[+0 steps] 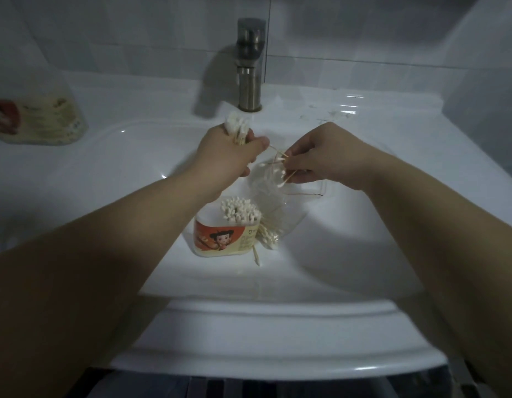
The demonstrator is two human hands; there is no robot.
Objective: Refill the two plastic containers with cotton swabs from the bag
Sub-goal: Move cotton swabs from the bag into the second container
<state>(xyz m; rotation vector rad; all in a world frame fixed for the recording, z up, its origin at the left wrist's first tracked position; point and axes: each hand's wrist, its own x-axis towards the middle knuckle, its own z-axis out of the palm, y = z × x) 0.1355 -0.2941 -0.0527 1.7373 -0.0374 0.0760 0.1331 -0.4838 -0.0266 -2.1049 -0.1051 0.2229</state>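
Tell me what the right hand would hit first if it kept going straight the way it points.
The left hand, most likely: the right hand, pinching a few cotton swabs, points leftward at it across a small gap. Depth is unclear, so it might pass just in front.

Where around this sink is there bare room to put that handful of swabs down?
Free: the left slope of the basin, between its rim and the labelled container; the ledge between the faucet and the blurred pack at far left. Crowded: its middle, where container, swab bag and loose swabs sit together beneath the left hand and right hand.
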